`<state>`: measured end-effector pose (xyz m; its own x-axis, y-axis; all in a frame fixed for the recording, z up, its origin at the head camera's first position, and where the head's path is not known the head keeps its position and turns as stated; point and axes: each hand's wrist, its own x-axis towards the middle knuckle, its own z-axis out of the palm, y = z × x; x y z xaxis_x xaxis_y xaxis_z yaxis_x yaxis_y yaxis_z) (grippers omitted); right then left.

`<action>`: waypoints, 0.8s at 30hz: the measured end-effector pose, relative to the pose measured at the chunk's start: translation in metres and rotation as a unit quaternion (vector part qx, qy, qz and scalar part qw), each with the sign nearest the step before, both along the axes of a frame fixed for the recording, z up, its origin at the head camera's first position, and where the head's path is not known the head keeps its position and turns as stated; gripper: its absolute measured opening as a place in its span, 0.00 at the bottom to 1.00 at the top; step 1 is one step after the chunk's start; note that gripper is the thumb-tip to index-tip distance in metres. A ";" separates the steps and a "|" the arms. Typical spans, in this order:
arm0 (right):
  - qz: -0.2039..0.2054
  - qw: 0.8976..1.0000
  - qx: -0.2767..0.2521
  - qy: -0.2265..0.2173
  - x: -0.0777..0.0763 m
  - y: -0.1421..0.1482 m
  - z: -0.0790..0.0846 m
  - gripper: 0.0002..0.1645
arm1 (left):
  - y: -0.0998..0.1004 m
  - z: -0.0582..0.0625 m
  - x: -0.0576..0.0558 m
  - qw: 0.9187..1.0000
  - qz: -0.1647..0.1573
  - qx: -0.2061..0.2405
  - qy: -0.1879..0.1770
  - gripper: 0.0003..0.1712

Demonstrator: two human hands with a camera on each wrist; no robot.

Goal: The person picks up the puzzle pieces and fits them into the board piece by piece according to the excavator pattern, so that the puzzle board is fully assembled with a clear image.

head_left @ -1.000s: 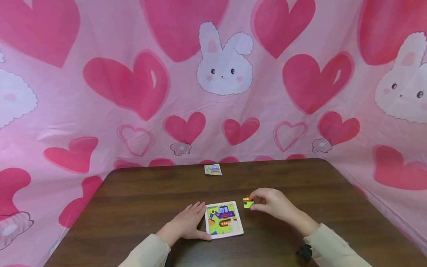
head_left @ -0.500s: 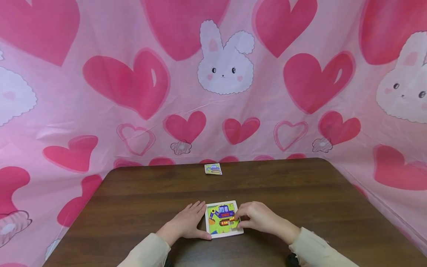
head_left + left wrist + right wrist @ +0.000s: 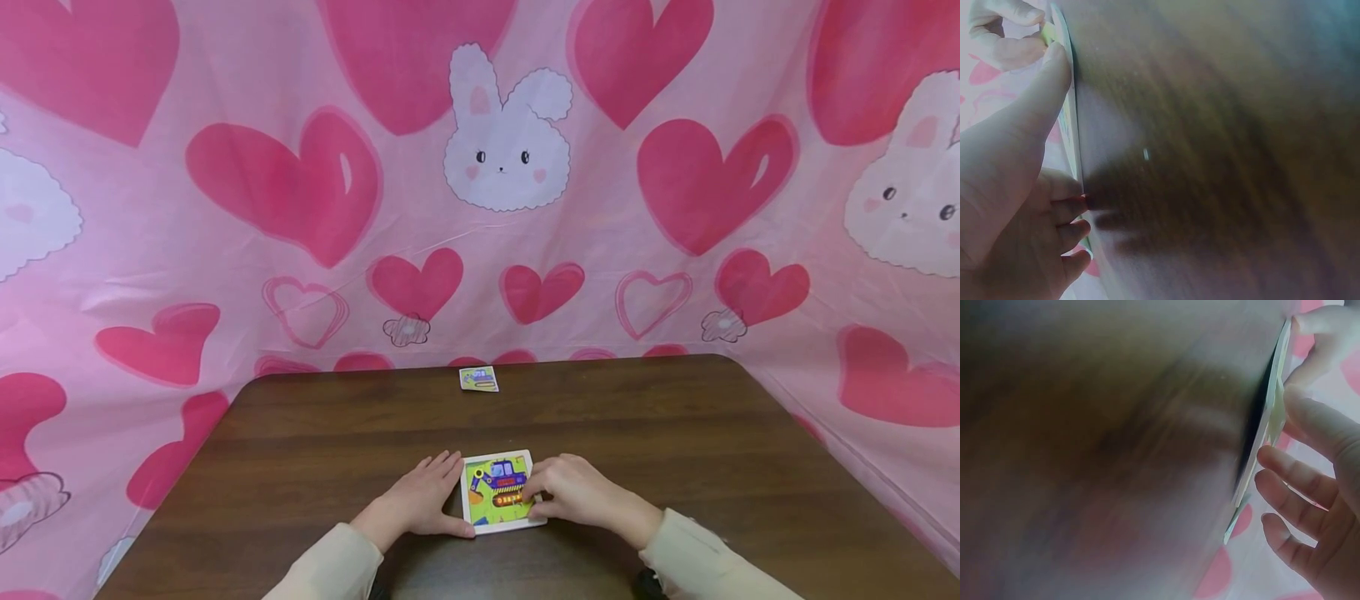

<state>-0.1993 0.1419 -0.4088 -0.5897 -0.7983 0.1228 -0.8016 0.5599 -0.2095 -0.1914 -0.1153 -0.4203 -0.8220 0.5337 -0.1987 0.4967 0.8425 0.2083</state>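
Observation:
A jigsaw puzzle tray with a white border lies on the table, its picture a blue and orange excavator on green. My left hand lies flat at the tray's left side, fingers extended and thumb at the near left corner. With thumb and index finger, my right hand pinches a green puzzle piece over the tray's lower right part. In the right wrist view that piece is tilted, partly raised above the border. From the head, the right fingers hide some of the piece and the right border.
A small card with the same excavator picture lies at the far edge of the brown wooden table. Behind the table hangs a pink cloth printed with hearts and rabbits.
My right hand has carried the puzzle piece left from beside the tray to its lower right part, now overlapping the picture there. The left hand has stayed in place.

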 end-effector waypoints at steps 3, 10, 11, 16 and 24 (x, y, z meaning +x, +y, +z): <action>-0.002 1.000 0.010 0.003 0.000 -0.001 0.001 0.11 | 0.000 0.001 0.000 1.000 -0.001 0.003 0.002 0.58; 0.000 0.999 0.028 0.020 0.000 -0.002 0.001 0.10 | 0.000 0.002 0.002 1.000 -0.004 0.003 0.003 0.58; 0.000 0.999 0.027 0.020 0.000 -0.002 0.001 0.10 | 0.000 0.002 0.002 1.000 -0.005 0.003 0.004 0.58; 0.006 0.999 0.026 0.024 0.001 -0.001 0.002 0.10 | 0.001 0.002 0.001 1.000 -0.010 0.003 0.008 0.58; 0.020 1.000 0.009 0.015 0.000 0.002 0.001 0.04 | 0.002 0.001 0.000 1.000 -0.015 0.001 0.011 0.58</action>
<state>-0.1990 0.1442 -0.4077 -0.5543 -0.8228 0.1254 -0.8287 0.5316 -0.1753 -0.1913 -0.1133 -0.4190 -0.8094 0.5590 -0.1799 0.5268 0.8266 0.1980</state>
